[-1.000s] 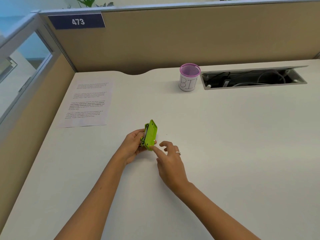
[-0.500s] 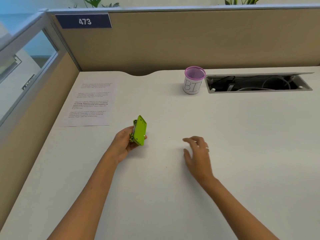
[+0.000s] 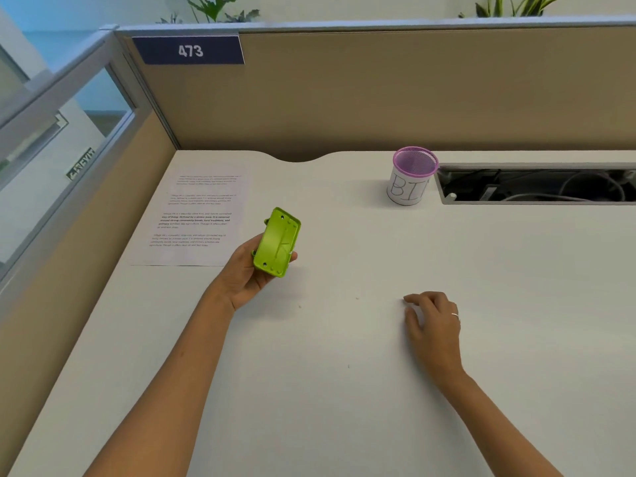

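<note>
Left hand (image 3: 245,271) raised, gripping the green device (image 3: 277,243); right hand (image 3: 434,321) palm-down, fingers loosely curled.

the fingers of the left hand (image 3: 242,273) are mostly hidden behind the green plastic piece (image 3: 277,242). the print on the sheet (image 3: 196,215) is too small to read. the lettering on the cup (image 3: 409,182) curves out of sight, and the cable slot (image 3: 537,185) runs off the right edge.

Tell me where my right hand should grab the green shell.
Pinch the green shell by its free upper end, across the long edges, coming from the right. It is flat and stands tilted; the left hand grips its lower half, while the right hand is free.
</note>
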Tool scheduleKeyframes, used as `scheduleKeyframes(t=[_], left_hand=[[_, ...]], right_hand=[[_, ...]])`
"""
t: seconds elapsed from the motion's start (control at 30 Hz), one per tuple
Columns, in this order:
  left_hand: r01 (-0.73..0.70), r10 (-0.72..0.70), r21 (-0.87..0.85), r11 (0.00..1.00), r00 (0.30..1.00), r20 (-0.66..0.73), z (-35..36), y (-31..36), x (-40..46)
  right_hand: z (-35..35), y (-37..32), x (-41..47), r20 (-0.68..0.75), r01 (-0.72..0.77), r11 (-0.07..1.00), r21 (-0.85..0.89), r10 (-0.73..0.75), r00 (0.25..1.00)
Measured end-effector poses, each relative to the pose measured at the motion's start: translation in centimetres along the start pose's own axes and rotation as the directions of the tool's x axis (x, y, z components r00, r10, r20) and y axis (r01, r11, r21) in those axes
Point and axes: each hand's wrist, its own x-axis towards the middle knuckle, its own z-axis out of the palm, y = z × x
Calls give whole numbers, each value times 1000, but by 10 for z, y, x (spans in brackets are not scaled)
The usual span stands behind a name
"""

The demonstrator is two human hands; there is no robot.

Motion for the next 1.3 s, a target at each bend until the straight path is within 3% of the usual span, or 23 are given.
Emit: scheduleKeyframes(t=[0.13,0.3,0.4,0.67,0.9,1.07,1.1,1.2,1.3], left_hand=[[-14,13,86,996,1000,15,5,-1,2],[-22,-6,419,908,998,67,21,-4,3],[-9,-40,530,848,996,82,31,-9,5],[13,-115,645,764,987,116,49,-19,4],[40,-101,659,751,993,55,46,-21,10],[6,66,656,755,994,-85,29,-8,22],[-16,144,715,699,982,-119,26,-5,26],[-28,411,927,375,901,-139,18,1,37],[43,522,977,207,840,-148,16,4,47]], right_hand=[[5,-23,1,27,37,995,94,-39,999],[9,-79,0,-19,305,946,107,-305,952],[12,-100,1,2,398,917,30,-399,917],[11,-91,-4,75,462,870,-171,-457,887],[4,-65,1,-37,370,924,-98,-375,926],[5,-32,9,-13,197,980,25,-196,980],[6,-26,10,-2,162,986,33,-162,987],[9,-15,11,-5,133,991,18,-133,991],[14,-14,11,-22,130,992,-1,-130,991]])
